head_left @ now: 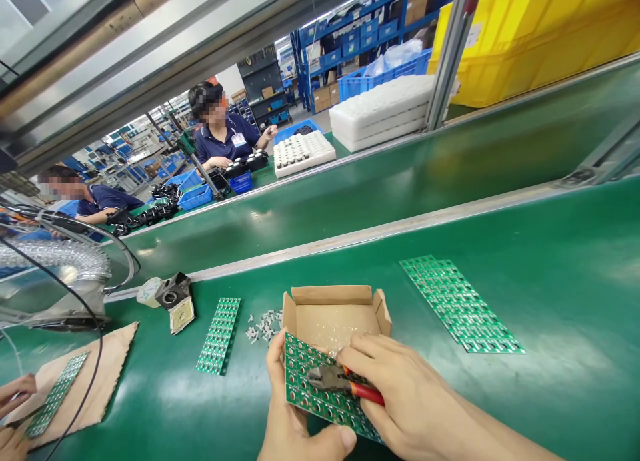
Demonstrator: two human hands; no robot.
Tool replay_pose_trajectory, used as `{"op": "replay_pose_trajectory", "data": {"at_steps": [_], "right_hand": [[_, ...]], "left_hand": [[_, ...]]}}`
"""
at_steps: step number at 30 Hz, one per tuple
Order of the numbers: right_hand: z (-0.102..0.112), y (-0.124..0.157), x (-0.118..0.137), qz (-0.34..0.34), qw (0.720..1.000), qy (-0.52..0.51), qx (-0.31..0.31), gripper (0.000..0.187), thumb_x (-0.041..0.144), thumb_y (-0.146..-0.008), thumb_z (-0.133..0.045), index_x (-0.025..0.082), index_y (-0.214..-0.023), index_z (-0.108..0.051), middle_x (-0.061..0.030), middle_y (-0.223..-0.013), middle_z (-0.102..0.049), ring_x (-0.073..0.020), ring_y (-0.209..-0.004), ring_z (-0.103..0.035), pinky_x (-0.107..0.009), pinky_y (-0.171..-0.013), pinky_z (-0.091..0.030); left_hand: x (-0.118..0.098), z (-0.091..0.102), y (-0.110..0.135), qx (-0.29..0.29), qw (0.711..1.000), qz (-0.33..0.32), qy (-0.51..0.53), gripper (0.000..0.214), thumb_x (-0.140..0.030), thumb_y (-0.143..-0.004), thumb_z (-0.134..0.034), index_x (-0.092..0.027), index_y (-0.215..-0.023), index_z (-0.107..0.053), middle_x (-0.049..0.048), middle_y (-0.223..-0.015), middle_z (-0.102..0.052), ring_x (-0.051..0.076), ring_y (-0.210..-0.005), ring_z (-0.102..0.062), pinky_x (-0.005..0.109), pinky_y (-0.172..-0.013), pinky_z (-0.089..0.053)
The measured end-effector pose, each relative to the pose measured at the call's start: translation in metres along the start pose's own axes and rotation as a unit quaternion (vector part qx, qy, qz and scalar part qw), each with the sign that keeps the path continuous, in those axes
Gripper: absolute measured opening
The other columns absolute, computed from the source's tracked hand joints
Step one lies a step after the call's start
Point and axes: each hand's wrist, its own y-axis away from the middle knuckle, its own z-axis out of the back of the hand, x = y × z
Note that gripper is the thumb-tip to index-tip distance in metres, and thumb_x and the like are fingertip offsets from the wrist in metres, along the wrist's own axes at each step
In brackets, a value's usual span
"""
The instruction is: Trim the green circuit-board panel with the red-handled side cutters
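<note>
My left hand point(295, 414) is closed around the edges of a green circuit board panel point(300, 368), which is tilted toward me. In my right hand point(405, 388) is a pair of red-handled cutting pliers point(327, 378), the jaws lying over the panel's face. Whether the jaws touch a part there, I cannot tell. Just behind the panel stands an open cardboard box point(330, 314) with small clear bits inside. A little pile of grey components point(264, 326) lies to the box's left. Part of the panel is hidden beneath my right hand.
More circuit board panels lie on the green bench at the right point(460, 304) and left point(219, 336). At far left, another person's hands point(17, 394) work on a panel over a cardboard sheet point(113, 374). A metal rail point(300, 248) crosses behind; co-workers sit beyond it.
</note>
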Motion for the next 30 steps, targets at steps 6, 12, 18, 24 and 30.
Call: {"op": "replay_pose_trajectory", "data": {"at_steps": [6,12,18,24,30], "right_hand": [[0.0028,0.0004,0.0031,0.010,1.000,0.000,-0.010,0.014,0.012,-0.079,-0.045,0.016,-0.088,-0.055,-0.0050,-0.089,-0.053,-0.0176,-0.078,-0.042,-0.030,-0.068,-0.026],[0.0003,0.0016,0.0033,0.023,0.999,0.016,-0.026,0.011,0.013,-0.080,-0.044,0.015,-0.082,-0.054,-0.0052,-0.086,-0.053,-0.0161,-0.074,-0.042,-0.030,-0.065,-0.026],[-0.0032,0.0039,0.0002,0.011,1.000,0.001,-0.004,0.010,0.012,-0.080,-0.042,0.015,-0.082,-0.051,-0.0037,-0.083,-0.054,-0.0152,-0.070,-0.041,-0.029,-0.064,-0.024],[-0.0016,0.0015,0.0004,0.013,1.000,-0.002,-0.017,0.014,0.012,-0.078,-0.043,0.016,-0.086,-0.053,-0.0048,-0.087,-0.053,-0.0175,-0.075,-0.042,-0.029,-0.068,-0.026],[-0.0021,-0.0004,0.0020,0.036,0.998,0.006,-0.043,0.014,0.011,-0.077,-0.045,0.016,-0.086,-0.055,-0.0039,-0.086,-0.053,-0.0165,-0.074,-0.041,-0.029,-0.065,-0.024]], "left_hand": [[0.0012,0.0009,0.0003,-0.011,0.999,-0.008,-0.030,0.115,-0.036,-0.068,-0.084,-0.018,-0.149,-0.004,0.0194,-0.131,-0.051,0.031,-0.121,-0.055,0.049,-0.110,-0.033],[-0.0003,-0.0022,0.0006,-0.032,0.998,-0.011,-0.054,0.118,-0.041,-0.068,-0.085,-0.018,-0.149,-0.003,0.0181,-0.130,-0.053,0.028,-0.120,-0.057,0.044,-0.109,-0.036],[0.0050,-0.0007,0.0016,-0.017,1.000,-0.013,-0.009,0.116,-0.035,-0.067,-0.085,-0.018,-0.148,-0.004,0.0196,-0.131,-0.051,0.030,-0.121,-0.055,0.048,-0.110,-0.033],[0.0072,0.0042,-0.0006,-0.009,0.999,-0.025,-0.033,0.114,-0.036,-0.068,-0.085,-0.019,-0.148,-0.005,0.0171,-0.131,-0.051,0.026,-0.122,-0.055,0.042,-0.109,-0.037],[0.0054,0.0019,0.0004,-0.007,1.000,-0.022,-0.018,0.116,-0.036,-0.068,-0.084,-0.021,-0.149,-0.003,0.0170,-0.133,-0.051,0.027,-0.122,-0.054,0.043,-0.109,-0.036]]}}
